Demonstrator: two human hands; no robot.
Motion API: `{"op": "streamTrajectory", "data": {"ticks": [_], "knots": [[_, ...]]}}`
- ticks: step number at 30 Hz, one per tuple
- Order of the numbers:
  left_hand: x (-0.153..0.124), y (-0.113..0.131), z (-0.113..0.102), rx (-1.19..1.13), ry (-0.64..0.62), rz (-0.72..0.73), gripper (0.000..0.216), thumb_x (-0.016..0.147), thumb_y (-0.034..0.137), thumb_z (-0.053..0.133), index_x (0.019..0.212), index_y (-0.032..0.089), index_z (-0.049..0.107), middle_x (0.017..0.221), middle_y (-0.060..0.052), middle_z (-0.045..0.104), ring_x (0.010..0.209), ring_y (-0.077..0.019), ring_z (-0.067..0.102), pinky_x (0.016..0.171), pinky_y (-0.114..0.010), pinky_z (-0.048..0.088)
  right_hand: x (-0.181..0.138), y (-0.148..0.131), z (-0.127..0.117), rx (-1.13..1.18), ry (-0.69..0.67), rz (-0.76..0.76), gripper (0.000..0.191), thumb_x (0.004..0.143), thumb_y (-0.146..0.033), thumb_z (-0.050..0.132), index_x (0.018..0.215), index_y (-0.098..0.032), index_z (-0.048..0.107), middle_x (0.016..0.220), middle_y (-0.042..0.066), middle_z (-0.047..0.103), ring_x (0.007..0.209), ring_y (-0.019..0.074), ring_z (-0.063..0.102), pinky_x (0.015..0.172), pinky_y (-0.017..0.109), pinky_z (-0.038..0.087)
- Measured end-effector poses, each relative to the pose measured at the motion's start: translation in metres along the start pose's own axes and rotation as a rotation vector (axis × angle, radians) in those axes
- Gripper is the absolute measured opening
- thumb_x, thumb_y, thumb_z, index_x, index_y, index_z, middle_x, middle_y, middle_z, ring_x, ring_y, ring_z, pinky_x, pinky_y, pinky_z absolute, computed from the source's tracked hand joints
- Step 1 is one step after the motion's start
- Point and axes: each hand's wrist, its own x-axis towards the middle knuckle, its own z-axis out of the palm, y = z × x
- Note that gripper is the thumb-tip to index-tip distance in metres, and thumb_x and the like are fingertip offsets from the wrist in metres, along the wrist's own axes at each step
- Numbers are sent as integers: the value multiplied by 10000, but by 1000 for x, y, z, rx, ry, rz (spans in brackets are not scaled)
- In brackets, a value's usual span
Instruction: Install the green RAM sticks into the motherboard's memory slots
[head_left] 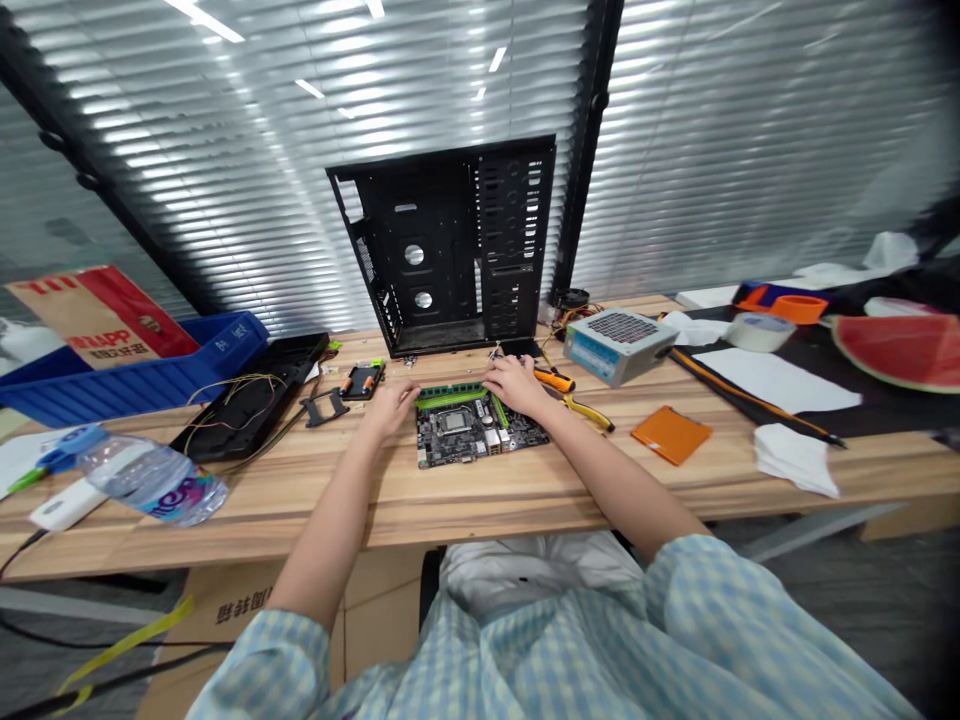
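Note:
A motherboard [480, 436] lies flat on the wooden table in front of me, with a bare processor [454, 421] in its socket. Along its far edge, a green memory module [450, 389] sits at the lime-green slots; how deeply it is seated I cannot tell. My left hand [390, 408] is closed at the module's left end, thumb and forefinger together. At the opposite end my right hand [516, 385] has its fingers bent onto the module, covering that corner. Orange-and-yellow pliers [574, 395] lie just beyond my right wrist.
Behind the board stands a black computer case [450, 250]. A power supply [619, 342] and an orange packet [671, 435] are to the right. On the left are a water bottle [154, 478], a blue bin [150, 365], a black panel [259, 400] and a cooler bracket [325, 407].

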Motion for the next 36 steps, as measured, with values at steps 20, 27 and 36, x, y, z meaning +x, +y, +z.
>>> {"op": "streamTrajectory", "data": {"ticks": [20, 27, 36], "knots": [[2, -2, 2, -12, -48, -10, 324, 921, 383, 398, 871, 186, 650, 929, -102, 707, 897, -239, 626, 865, -377, 472, -5, -2, -4, -16, 4, -14, 297, 965, -336, 417, 1114, -256, 662, 1134, 93, 621, 1067, 261, 431, 883, 439, 224], [3, -7, 4, 5, -57, -1, 315, 922, 381, 398, 876, 185, 641, 948, -104, 708, 916, -244, 631, 867, -372, 463, -7, -3, -7, 24, 1, -2, 327, 961, -288, 401, 1126, -278, 684, 1125, 93, 634, 1064, 263, 436, 871, 438, 222], [3, -7, 3, 38, -87, 23, 301, 921, 364, 398, 850, 193, 635, 917, -91, 706, 889, -233, 627, 847, -361, 464, -7, -4, -10, 30, -40, 6, 435, 907, -160, 406, 1222, -335, 651, 1169, 90, 621, 1066, 266, 440, 883, 449, 227]]}}
